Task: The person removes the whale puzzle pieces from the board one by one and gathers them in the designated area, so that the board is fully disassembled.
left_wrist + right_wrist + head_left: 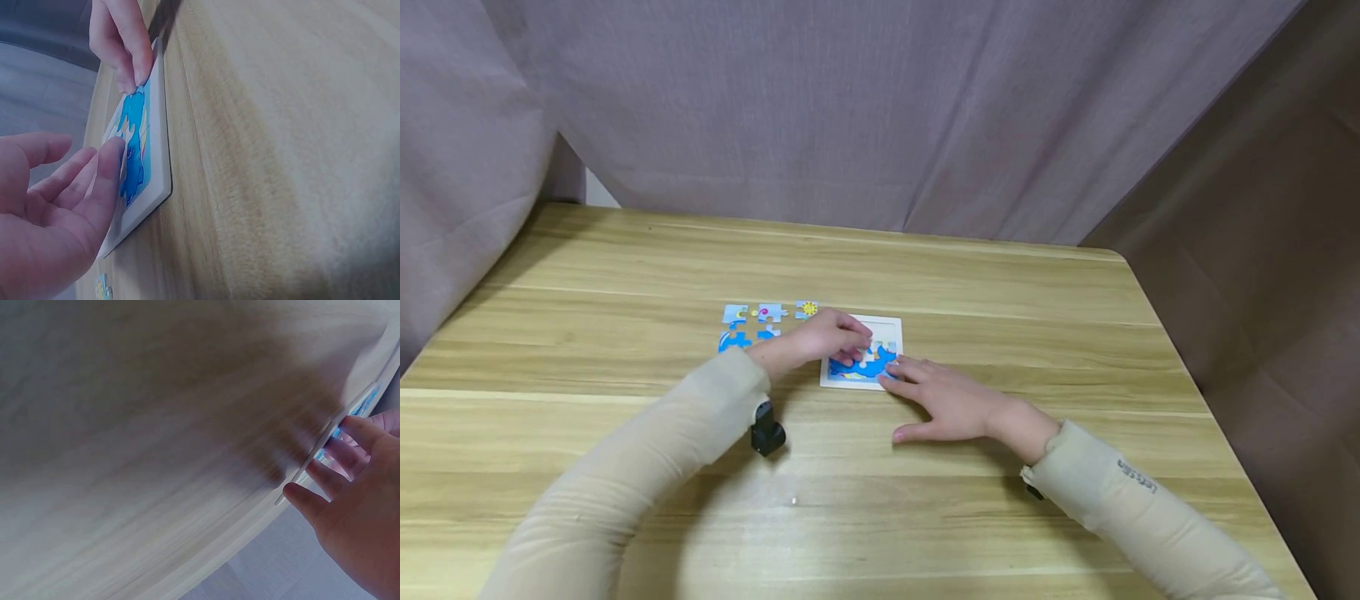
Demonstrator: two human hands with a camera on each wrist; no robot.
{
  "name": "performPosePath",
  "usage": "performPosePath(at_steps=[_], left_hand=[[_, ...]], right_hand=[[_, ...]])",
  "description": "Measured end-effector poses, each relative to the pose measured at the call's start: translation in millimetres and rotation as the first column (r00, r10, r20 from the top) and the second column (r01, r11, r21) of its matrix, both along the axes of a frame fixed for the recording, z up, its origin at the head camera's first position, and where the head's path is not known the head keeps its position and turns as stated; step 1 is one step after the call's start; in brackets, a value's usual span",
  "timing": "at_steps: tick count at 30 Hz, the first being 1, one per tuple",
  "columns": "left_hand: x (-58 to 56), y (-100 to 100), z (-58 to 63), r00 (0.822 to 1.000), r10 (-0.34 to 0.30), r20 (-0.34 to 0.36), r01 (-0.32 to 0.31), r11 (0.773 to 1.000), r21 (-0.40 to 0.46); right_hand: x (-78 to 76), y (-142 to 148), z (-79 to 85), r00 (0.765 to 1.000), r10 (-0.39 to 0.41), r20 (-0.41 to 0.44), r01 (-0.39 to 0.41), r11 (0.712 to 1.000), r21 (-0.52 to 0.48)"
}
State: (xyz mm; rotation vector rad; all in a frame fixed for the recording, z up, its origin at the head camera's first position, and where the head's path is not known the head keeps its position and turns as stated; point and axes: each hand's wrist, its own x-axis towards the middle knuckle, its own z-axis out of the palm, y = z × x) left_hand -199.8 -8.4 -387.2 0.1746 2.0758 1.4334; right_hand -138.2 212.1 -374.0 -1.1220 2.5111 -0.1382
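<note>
A jigsaw puzzle tray [900, 327] with a white rim lies on the table, its lower part filled with a blue animal picture [857, 369]. Over the tray's left side is my left hand [823, 335]; in the left wrist view a fingertip [114, 147] touches the picture, while the thumb stands apart. Whether a piece lies under those fingers is hidden. My right hand [951, 400] has its fingers spread, with the fingertips on the tray's right edge. Left of the tray lie loose puzzle pieces, among them a sun piece [807, 309] and a pink-swirl piece [770, 312].
More loose pieces, such as a blue one [733, 340], lie partly behind the left forearm. Grey curtains [775, 108] hang along the table's back edge and a brown one [1247, 250] at the right. A tiny white speck [794, 501] is on the wooden table [880, 533].
</note>
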Motion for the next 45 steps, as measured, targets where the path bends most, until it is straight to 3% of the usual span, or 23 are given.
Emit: performPosePath(at_steps=[8, 16, 23, 30, 38, 45], left_hand=[[-0.1, -2, 1.1, 1.000, -0.010, -0.017, 0.010, 1.000, 0.010], [-1.0, -3, -2.1, 0.993, -0.090, -0.077, 0.086, 0.995, -0.052], [-1.6, -1, -3.7, 0.991, -0.094, -0.097, 0.088, 0.994, -0.065], [-0.5, 8, -2.8, 0.973, -0.119, -0.196, 0.091, 0.985, -0.146], [-0.8, 15, -5.2, 0.970, -0.071, -0.234, 0.044, 0.992, -0.122], [-5.0, 10, -3.4, 0.982, 0.012, -0.186, -0.022, 0.998, -0.053]], right_hand=[[-1.8, -1, -2.1, 1.000, -0.005, -0.001, 0.005, 1.000, 0.008], [-3.1, -2, -1.8, 1.000, -0.001, -0.006, 0.001, 1.000, 0.013], [-3.2, -3, -1.1, 1.000, 0.004, -0.006, -0.004, 1.000, 0.012], [-2.6, -2, -0.7, 1.000, 0.008, -0.005, -0.008, 1.000, 0.014], [-1.6, -1, -2.2, 1.000, 0.010, -0.010, -0.010, 1.000, 0.008], [-1.3, -1, -2.2, 1.000, -0.007, 0.004, 0.007, 1.000, 0.029]])
